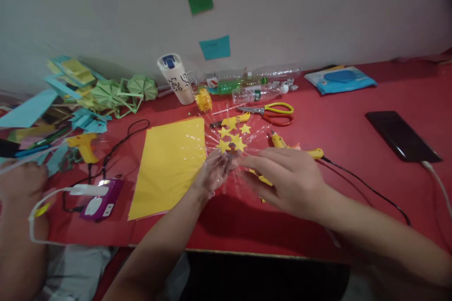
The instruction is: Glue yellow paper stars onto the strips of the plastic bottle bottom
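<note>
My left hand (213, 171) is wrapped round the base of a clear plastic piece cut into thin strips that fan outward. Several yellow paper stars (237, 143) sit on this piece, near its middle. My right hand (289, 176) is just right of the stars, its fingers stretched toward them and slightly blurred; nothing shows in its grip. Below its fingers lie more yellow paper bits (264, 180). A yellow cutter (242, 117) and scissors (278, 109) with yellow and red handles lie beyond the plastic strips.
Yellow paper sheets (169, 164), a purple power adapter (102, 200) and paper crafts (109, 96) are at left, with another person's arm (23, 197). Bottles (259, 93) and a tumbler (178, 80) stand or lie behind. A glue gun (278, 141), wipes pack (341, 80) and phone (402, 136) are at right.
</note>
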`<control>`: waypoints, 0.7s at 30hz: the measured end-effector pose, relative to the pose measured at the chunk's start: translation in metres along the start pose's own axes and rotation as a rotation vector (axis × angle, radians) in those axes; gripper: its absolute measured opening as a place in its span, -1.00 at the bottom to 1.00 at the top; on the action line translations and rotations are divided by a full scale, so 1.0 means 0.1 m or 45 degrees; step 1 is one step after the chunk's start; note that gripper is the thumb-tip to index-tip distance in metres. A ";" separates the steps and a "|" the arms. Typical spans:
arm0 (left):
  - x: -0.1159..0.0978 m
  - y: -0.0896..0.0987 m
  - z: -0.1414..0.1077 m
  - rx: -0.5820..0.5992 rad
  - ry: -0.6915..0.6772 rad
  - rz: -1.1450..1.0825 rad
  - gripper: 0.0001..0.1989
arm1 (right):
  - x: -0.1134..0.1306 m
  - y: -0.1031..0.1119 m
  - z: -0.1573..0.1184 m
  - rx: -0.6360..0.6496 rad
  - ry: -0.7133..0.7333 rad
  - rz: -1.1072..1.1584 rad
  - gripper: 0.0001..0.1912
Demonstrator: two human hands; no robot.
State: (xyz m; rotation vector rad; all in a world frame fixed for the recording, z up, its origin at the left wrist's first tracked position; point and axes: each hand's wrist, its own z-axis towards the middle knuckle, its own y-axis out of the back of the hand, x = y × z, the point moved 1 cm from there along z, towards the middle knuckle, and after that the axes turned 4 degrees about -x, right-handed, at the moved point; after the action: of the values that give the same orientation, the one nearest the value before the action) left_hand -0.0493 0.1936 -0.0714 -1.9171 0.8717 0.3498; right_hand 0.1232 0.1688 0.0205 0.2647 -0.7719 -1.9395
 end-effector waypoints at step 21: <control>0.06 0.00 0.10 0.038 -0.008 0.033 -0.84 | -0.22 -0.19 -0.06 0.075 -0.184 -0.056 -0.81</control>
State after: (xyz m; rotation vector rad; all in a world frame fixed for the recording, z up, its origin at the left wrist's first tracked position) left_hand -0.0441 0.1997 -0.0792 -1.8774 0.8935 0.3566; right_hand 0.1226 0.1913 0.0010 0.1798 -0.9254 -1.9954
